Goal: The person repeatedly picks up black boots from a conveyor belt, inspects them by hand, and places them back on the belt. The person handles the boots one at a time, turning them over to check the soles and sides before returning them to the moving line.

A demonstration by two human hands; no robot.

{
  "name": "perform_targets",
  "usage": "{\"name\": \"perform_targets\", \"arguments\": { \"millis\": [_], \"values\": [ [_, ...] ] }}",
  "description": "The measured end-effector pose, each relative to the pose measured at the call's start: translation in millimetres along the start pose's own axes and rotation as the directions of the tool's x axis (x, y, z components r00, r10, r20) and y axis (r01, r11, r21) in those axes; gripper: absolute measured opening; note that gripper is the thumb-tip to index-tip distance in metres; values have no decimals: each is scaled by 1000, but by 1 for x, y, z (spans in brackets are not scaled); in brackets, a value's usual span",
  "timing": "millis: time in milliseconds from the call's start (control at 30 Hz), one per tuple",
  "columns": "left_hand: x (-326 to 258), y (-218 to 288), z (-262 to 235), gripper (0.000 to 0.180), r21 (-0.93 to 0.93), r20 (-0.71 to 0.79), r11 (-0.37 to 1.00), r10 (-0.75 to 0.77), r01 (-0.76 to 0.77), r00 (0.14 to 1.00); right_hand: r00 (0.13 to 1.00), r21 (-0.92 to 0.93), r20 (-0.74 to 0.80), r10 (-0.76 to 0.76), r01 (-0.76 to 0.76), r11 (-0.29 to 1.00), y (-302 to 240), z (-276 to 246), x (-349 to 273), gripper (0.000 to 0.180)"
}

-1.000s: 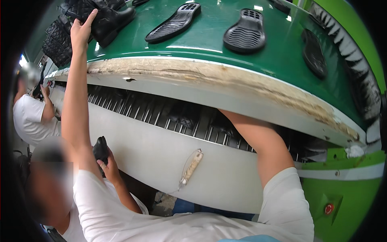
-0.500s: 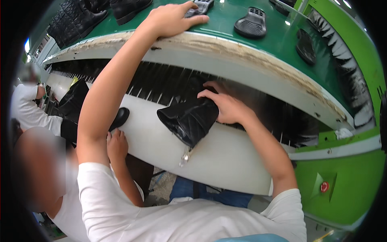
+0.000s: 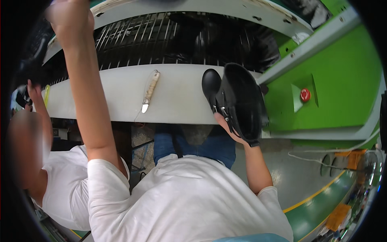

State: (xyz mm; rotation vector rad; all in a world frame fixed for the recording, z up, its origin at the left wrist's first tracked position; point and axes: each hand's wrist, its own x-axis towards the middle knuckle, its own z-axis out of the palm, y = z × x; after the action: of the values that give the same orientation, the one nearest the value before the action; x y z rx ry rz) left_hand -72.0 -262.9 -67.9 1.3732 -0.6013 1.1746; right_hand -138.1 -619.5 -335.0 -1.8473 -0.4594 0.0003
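My right hand [image 3: 230,128] grips a black boot [image 3: 260,109] from below, at the right end of the white ledge. The boot's open shaft faces up, its rounded toe points away from me, and metal buckles show on its side. My left hand [image 3: 71,18] is raised at the far upper left, smeared by motion and partly cut off by the frame, so its fingers do not show clearly. Between my arms, a short tool [image 3: 150,89] with a pale wrapped handle and a shiny flat tip lies on the white ledge [image 3: 177,99], a thin cord trailing from it.
Beyond the ledge runs a dark slatted conveyor [image 3: 137,40] under a pale worn beam [image 3: 133,10]. A green machine panel [image 3: 278,113] with a red button [image 3: 305,95] stands at right. A co-worker [image 3: 60,177] sits close on my left, one hand [image 3: 35,94] raised.
My view has shifted down and right. The boot has come from over the conveyor to the ledge's right end in my right hand. My left hand has left the green upper surface.
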Motion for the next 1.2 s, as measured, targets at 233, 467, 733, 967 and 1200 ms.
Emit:
{"name": "perform_targets", "arguments": {
  "millis": [233,467,733,967,1200],
  "values": [
    [-184,-83,16,33,267,158,714,-695,647,702,1000,-185,-9,8,-10,983,-27,-9,-8,51],
    [-145,-42,74,36,75,493,912,-385,403,780,996,497,32,-81,55,866,-48,-81,15,67],
    [-91,-3,136,22,125,937,992,-119,2,328,996,466,-46,74,-44,884,-84,-61,35,40],
    [-102,2,126,24,155,844,988,-144,24,517,994,580,-50,94,-47,813,-95,-54,36,28],
    [-105,-6,120,22,66,865,995,-94,73,493,992,621,-20,122,-84,779,-98,-59,36,24]
  ]
}}
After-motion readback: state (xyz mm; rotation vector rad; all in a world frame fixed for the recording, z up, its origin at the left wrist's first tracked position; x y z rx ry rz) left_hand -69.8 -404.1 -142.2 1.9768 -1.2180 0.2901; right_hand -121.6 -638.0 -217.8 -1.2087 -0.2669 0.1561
